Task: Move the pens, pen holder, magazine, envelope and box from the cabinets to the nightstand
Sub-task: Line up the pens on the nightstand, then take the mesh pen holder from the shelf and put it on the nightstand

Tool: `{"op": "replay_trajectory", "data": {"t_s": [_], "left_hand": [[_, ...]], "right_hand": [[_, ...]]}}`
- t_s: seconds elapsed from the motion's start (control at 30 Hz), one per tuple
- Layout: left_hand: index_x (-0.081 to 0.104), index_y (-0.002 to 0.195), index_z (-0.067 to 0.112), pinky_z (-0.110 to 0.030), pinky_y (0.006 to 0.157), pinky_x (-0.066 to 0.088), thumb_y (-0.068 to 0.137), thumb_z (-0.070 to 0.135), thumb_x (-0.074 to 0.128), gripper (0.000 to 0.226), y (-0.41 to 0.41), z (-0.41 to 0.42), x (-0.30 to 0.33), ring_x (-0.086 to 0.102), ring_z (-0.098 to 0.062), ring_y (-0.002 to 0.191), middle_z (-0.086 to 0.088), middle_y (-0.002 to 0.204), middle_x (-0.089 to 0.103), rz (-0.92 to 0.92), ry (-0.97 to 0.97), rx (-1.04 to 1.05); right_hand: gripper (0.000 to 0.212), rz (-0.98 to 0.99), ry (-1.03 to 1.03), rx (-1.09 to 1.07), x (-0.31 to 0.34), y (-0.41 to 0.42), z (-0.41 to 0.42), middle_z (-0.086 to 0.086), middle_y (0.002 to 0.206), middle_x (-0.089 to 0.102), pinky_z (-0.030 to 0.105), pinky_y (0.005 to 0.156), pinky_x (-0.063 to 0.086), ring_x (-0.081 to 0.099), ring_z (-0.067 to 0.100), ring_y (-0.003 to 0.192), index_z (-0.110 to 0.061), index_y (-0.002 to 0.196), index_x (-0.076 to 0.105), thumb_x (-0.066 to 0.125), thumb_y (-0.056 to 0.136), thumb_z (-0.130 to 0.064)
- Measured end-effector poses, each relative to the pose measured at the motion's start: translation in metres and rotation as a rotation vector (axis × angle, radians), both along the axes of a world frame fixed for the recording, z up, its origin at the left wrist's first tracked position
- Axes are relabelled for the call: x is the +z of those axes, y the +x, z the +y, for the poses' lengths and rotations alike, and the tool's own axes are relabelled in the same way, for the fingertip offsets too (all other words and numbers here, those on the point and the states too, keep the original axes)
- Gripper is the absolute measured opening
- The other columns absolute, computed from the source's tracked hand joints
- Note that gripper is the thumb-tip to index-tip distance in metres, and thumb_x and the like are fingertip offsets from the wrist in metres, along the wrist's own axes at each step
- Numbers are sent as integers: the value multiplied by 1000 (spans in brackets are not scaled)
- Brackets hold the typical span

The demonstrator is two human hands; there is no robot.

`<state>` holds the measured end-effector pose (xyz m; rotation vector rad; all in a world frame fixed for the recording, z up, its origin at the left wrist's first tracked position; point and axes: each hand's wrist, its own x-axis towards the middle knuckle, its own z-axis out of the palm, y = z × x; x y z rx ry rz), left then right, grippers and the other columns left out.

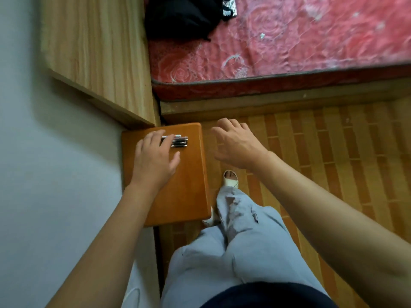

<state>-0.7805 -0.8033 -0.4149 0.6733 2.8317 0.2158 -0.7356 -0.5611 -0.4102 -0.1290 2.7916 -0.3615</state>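
Several dark pens (179,141) lie side by side near the far end of the orange-brown nightstand (184,192). My left hand (155,158) hovers over the nightstand with straight fingers, and its fingertips reach the near ends of the pens. To the right of the nightstand, above the floor, my right hand (235,143) hangs with spread, relaxed fingers and holds nothing. The pen holder, magazine, envelope and box are out of view.
A wooden headboard (97,54) stands behind the nightstand, against the pale wall (44,174). A bed with a red mattress (289,41) and a black garment (182,16) lies beyond. My legs and a sandalled foot (231,178) stand on the bamboo-mat floor (333,163).
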Motion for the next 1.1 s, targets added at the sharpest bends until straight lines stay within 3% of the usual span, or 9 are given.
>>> {"op": "replay_trajectory", "data": {"t_s": [0.27, 0.53, 1.1], "left_hand": [[54, 145, 18, -52, 116, 38, 98, 40, 60, 53, 26, 96, 99, 41, -26, 143, -8, 151, 49, 65, 149, -207], [57, 144, 17, -51, 115, 38, 95, 39, 65, 54, 73, 219, 166, 43, -26, 140, -8, 148, 53, 128, 257, -507], [55, 142, 29, -51, 112, 41, 95, 46, 61, 51, 293, 495, 276, 46, -27, 138, -2, 147, 54, 233, 307, -916]], "right_hand": [[61, 53, 133, -287, 100, 111, 93, 4, 145, 47, 45, 103, 45, 49, 28, 128, -22, 143, 50, 56, 93, -55], [65, 80, 213, -573, 157, 227, 177, 5, 145, 48, 44, 100, 47, 51, 26, 126, -20, 145, 50, 57, 93, -57], [65, 160, 245, -1039, 234, 518, 379, 2, 156, 41, 47, 116, 39, 43, 25, 140, -24, 153, 44, 56, 97, -56]]}}
